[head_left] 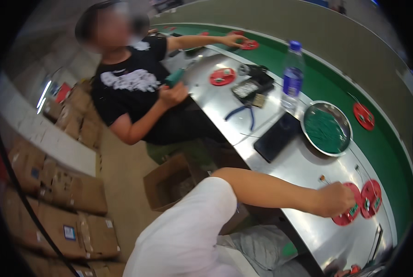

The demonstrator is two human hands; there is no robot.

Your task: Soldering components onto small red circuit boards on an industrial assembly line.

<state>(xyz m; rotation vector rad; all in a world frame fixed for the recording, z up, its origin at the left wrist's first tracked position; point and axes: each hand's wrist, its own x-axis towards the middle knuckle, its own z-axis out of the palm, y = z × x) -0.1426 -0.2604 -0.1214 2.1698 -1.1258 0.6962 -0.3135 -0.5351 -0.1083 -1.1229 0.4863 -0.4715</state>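
Note:
My left hand (336, 199), at the end of a white-sleeved arm, is closed over a red disc (341, 220) with small green parts. Whatever its fingers hold is hidden. A second red disc (371, 198) with a small green board and thin wires lies beside it. A small orange piece (324, 179) shows just beyond my knuckles. At the lower edge, a blurred sliver of what seems to be my right hand (340, 273) is close to a small red thing (355, 268); its fingers cannot be made out.
On the metal table are a steel bowl of green wires (326, 129), a black phone (276, 137), a water bottle (293, 76) and blue-handled pliers (243, 113). The green belt (386, 138) carries red discs. A co-worker (128, 78) holds a green-handled tool. Cardboard boxes (63, 189) stand left.

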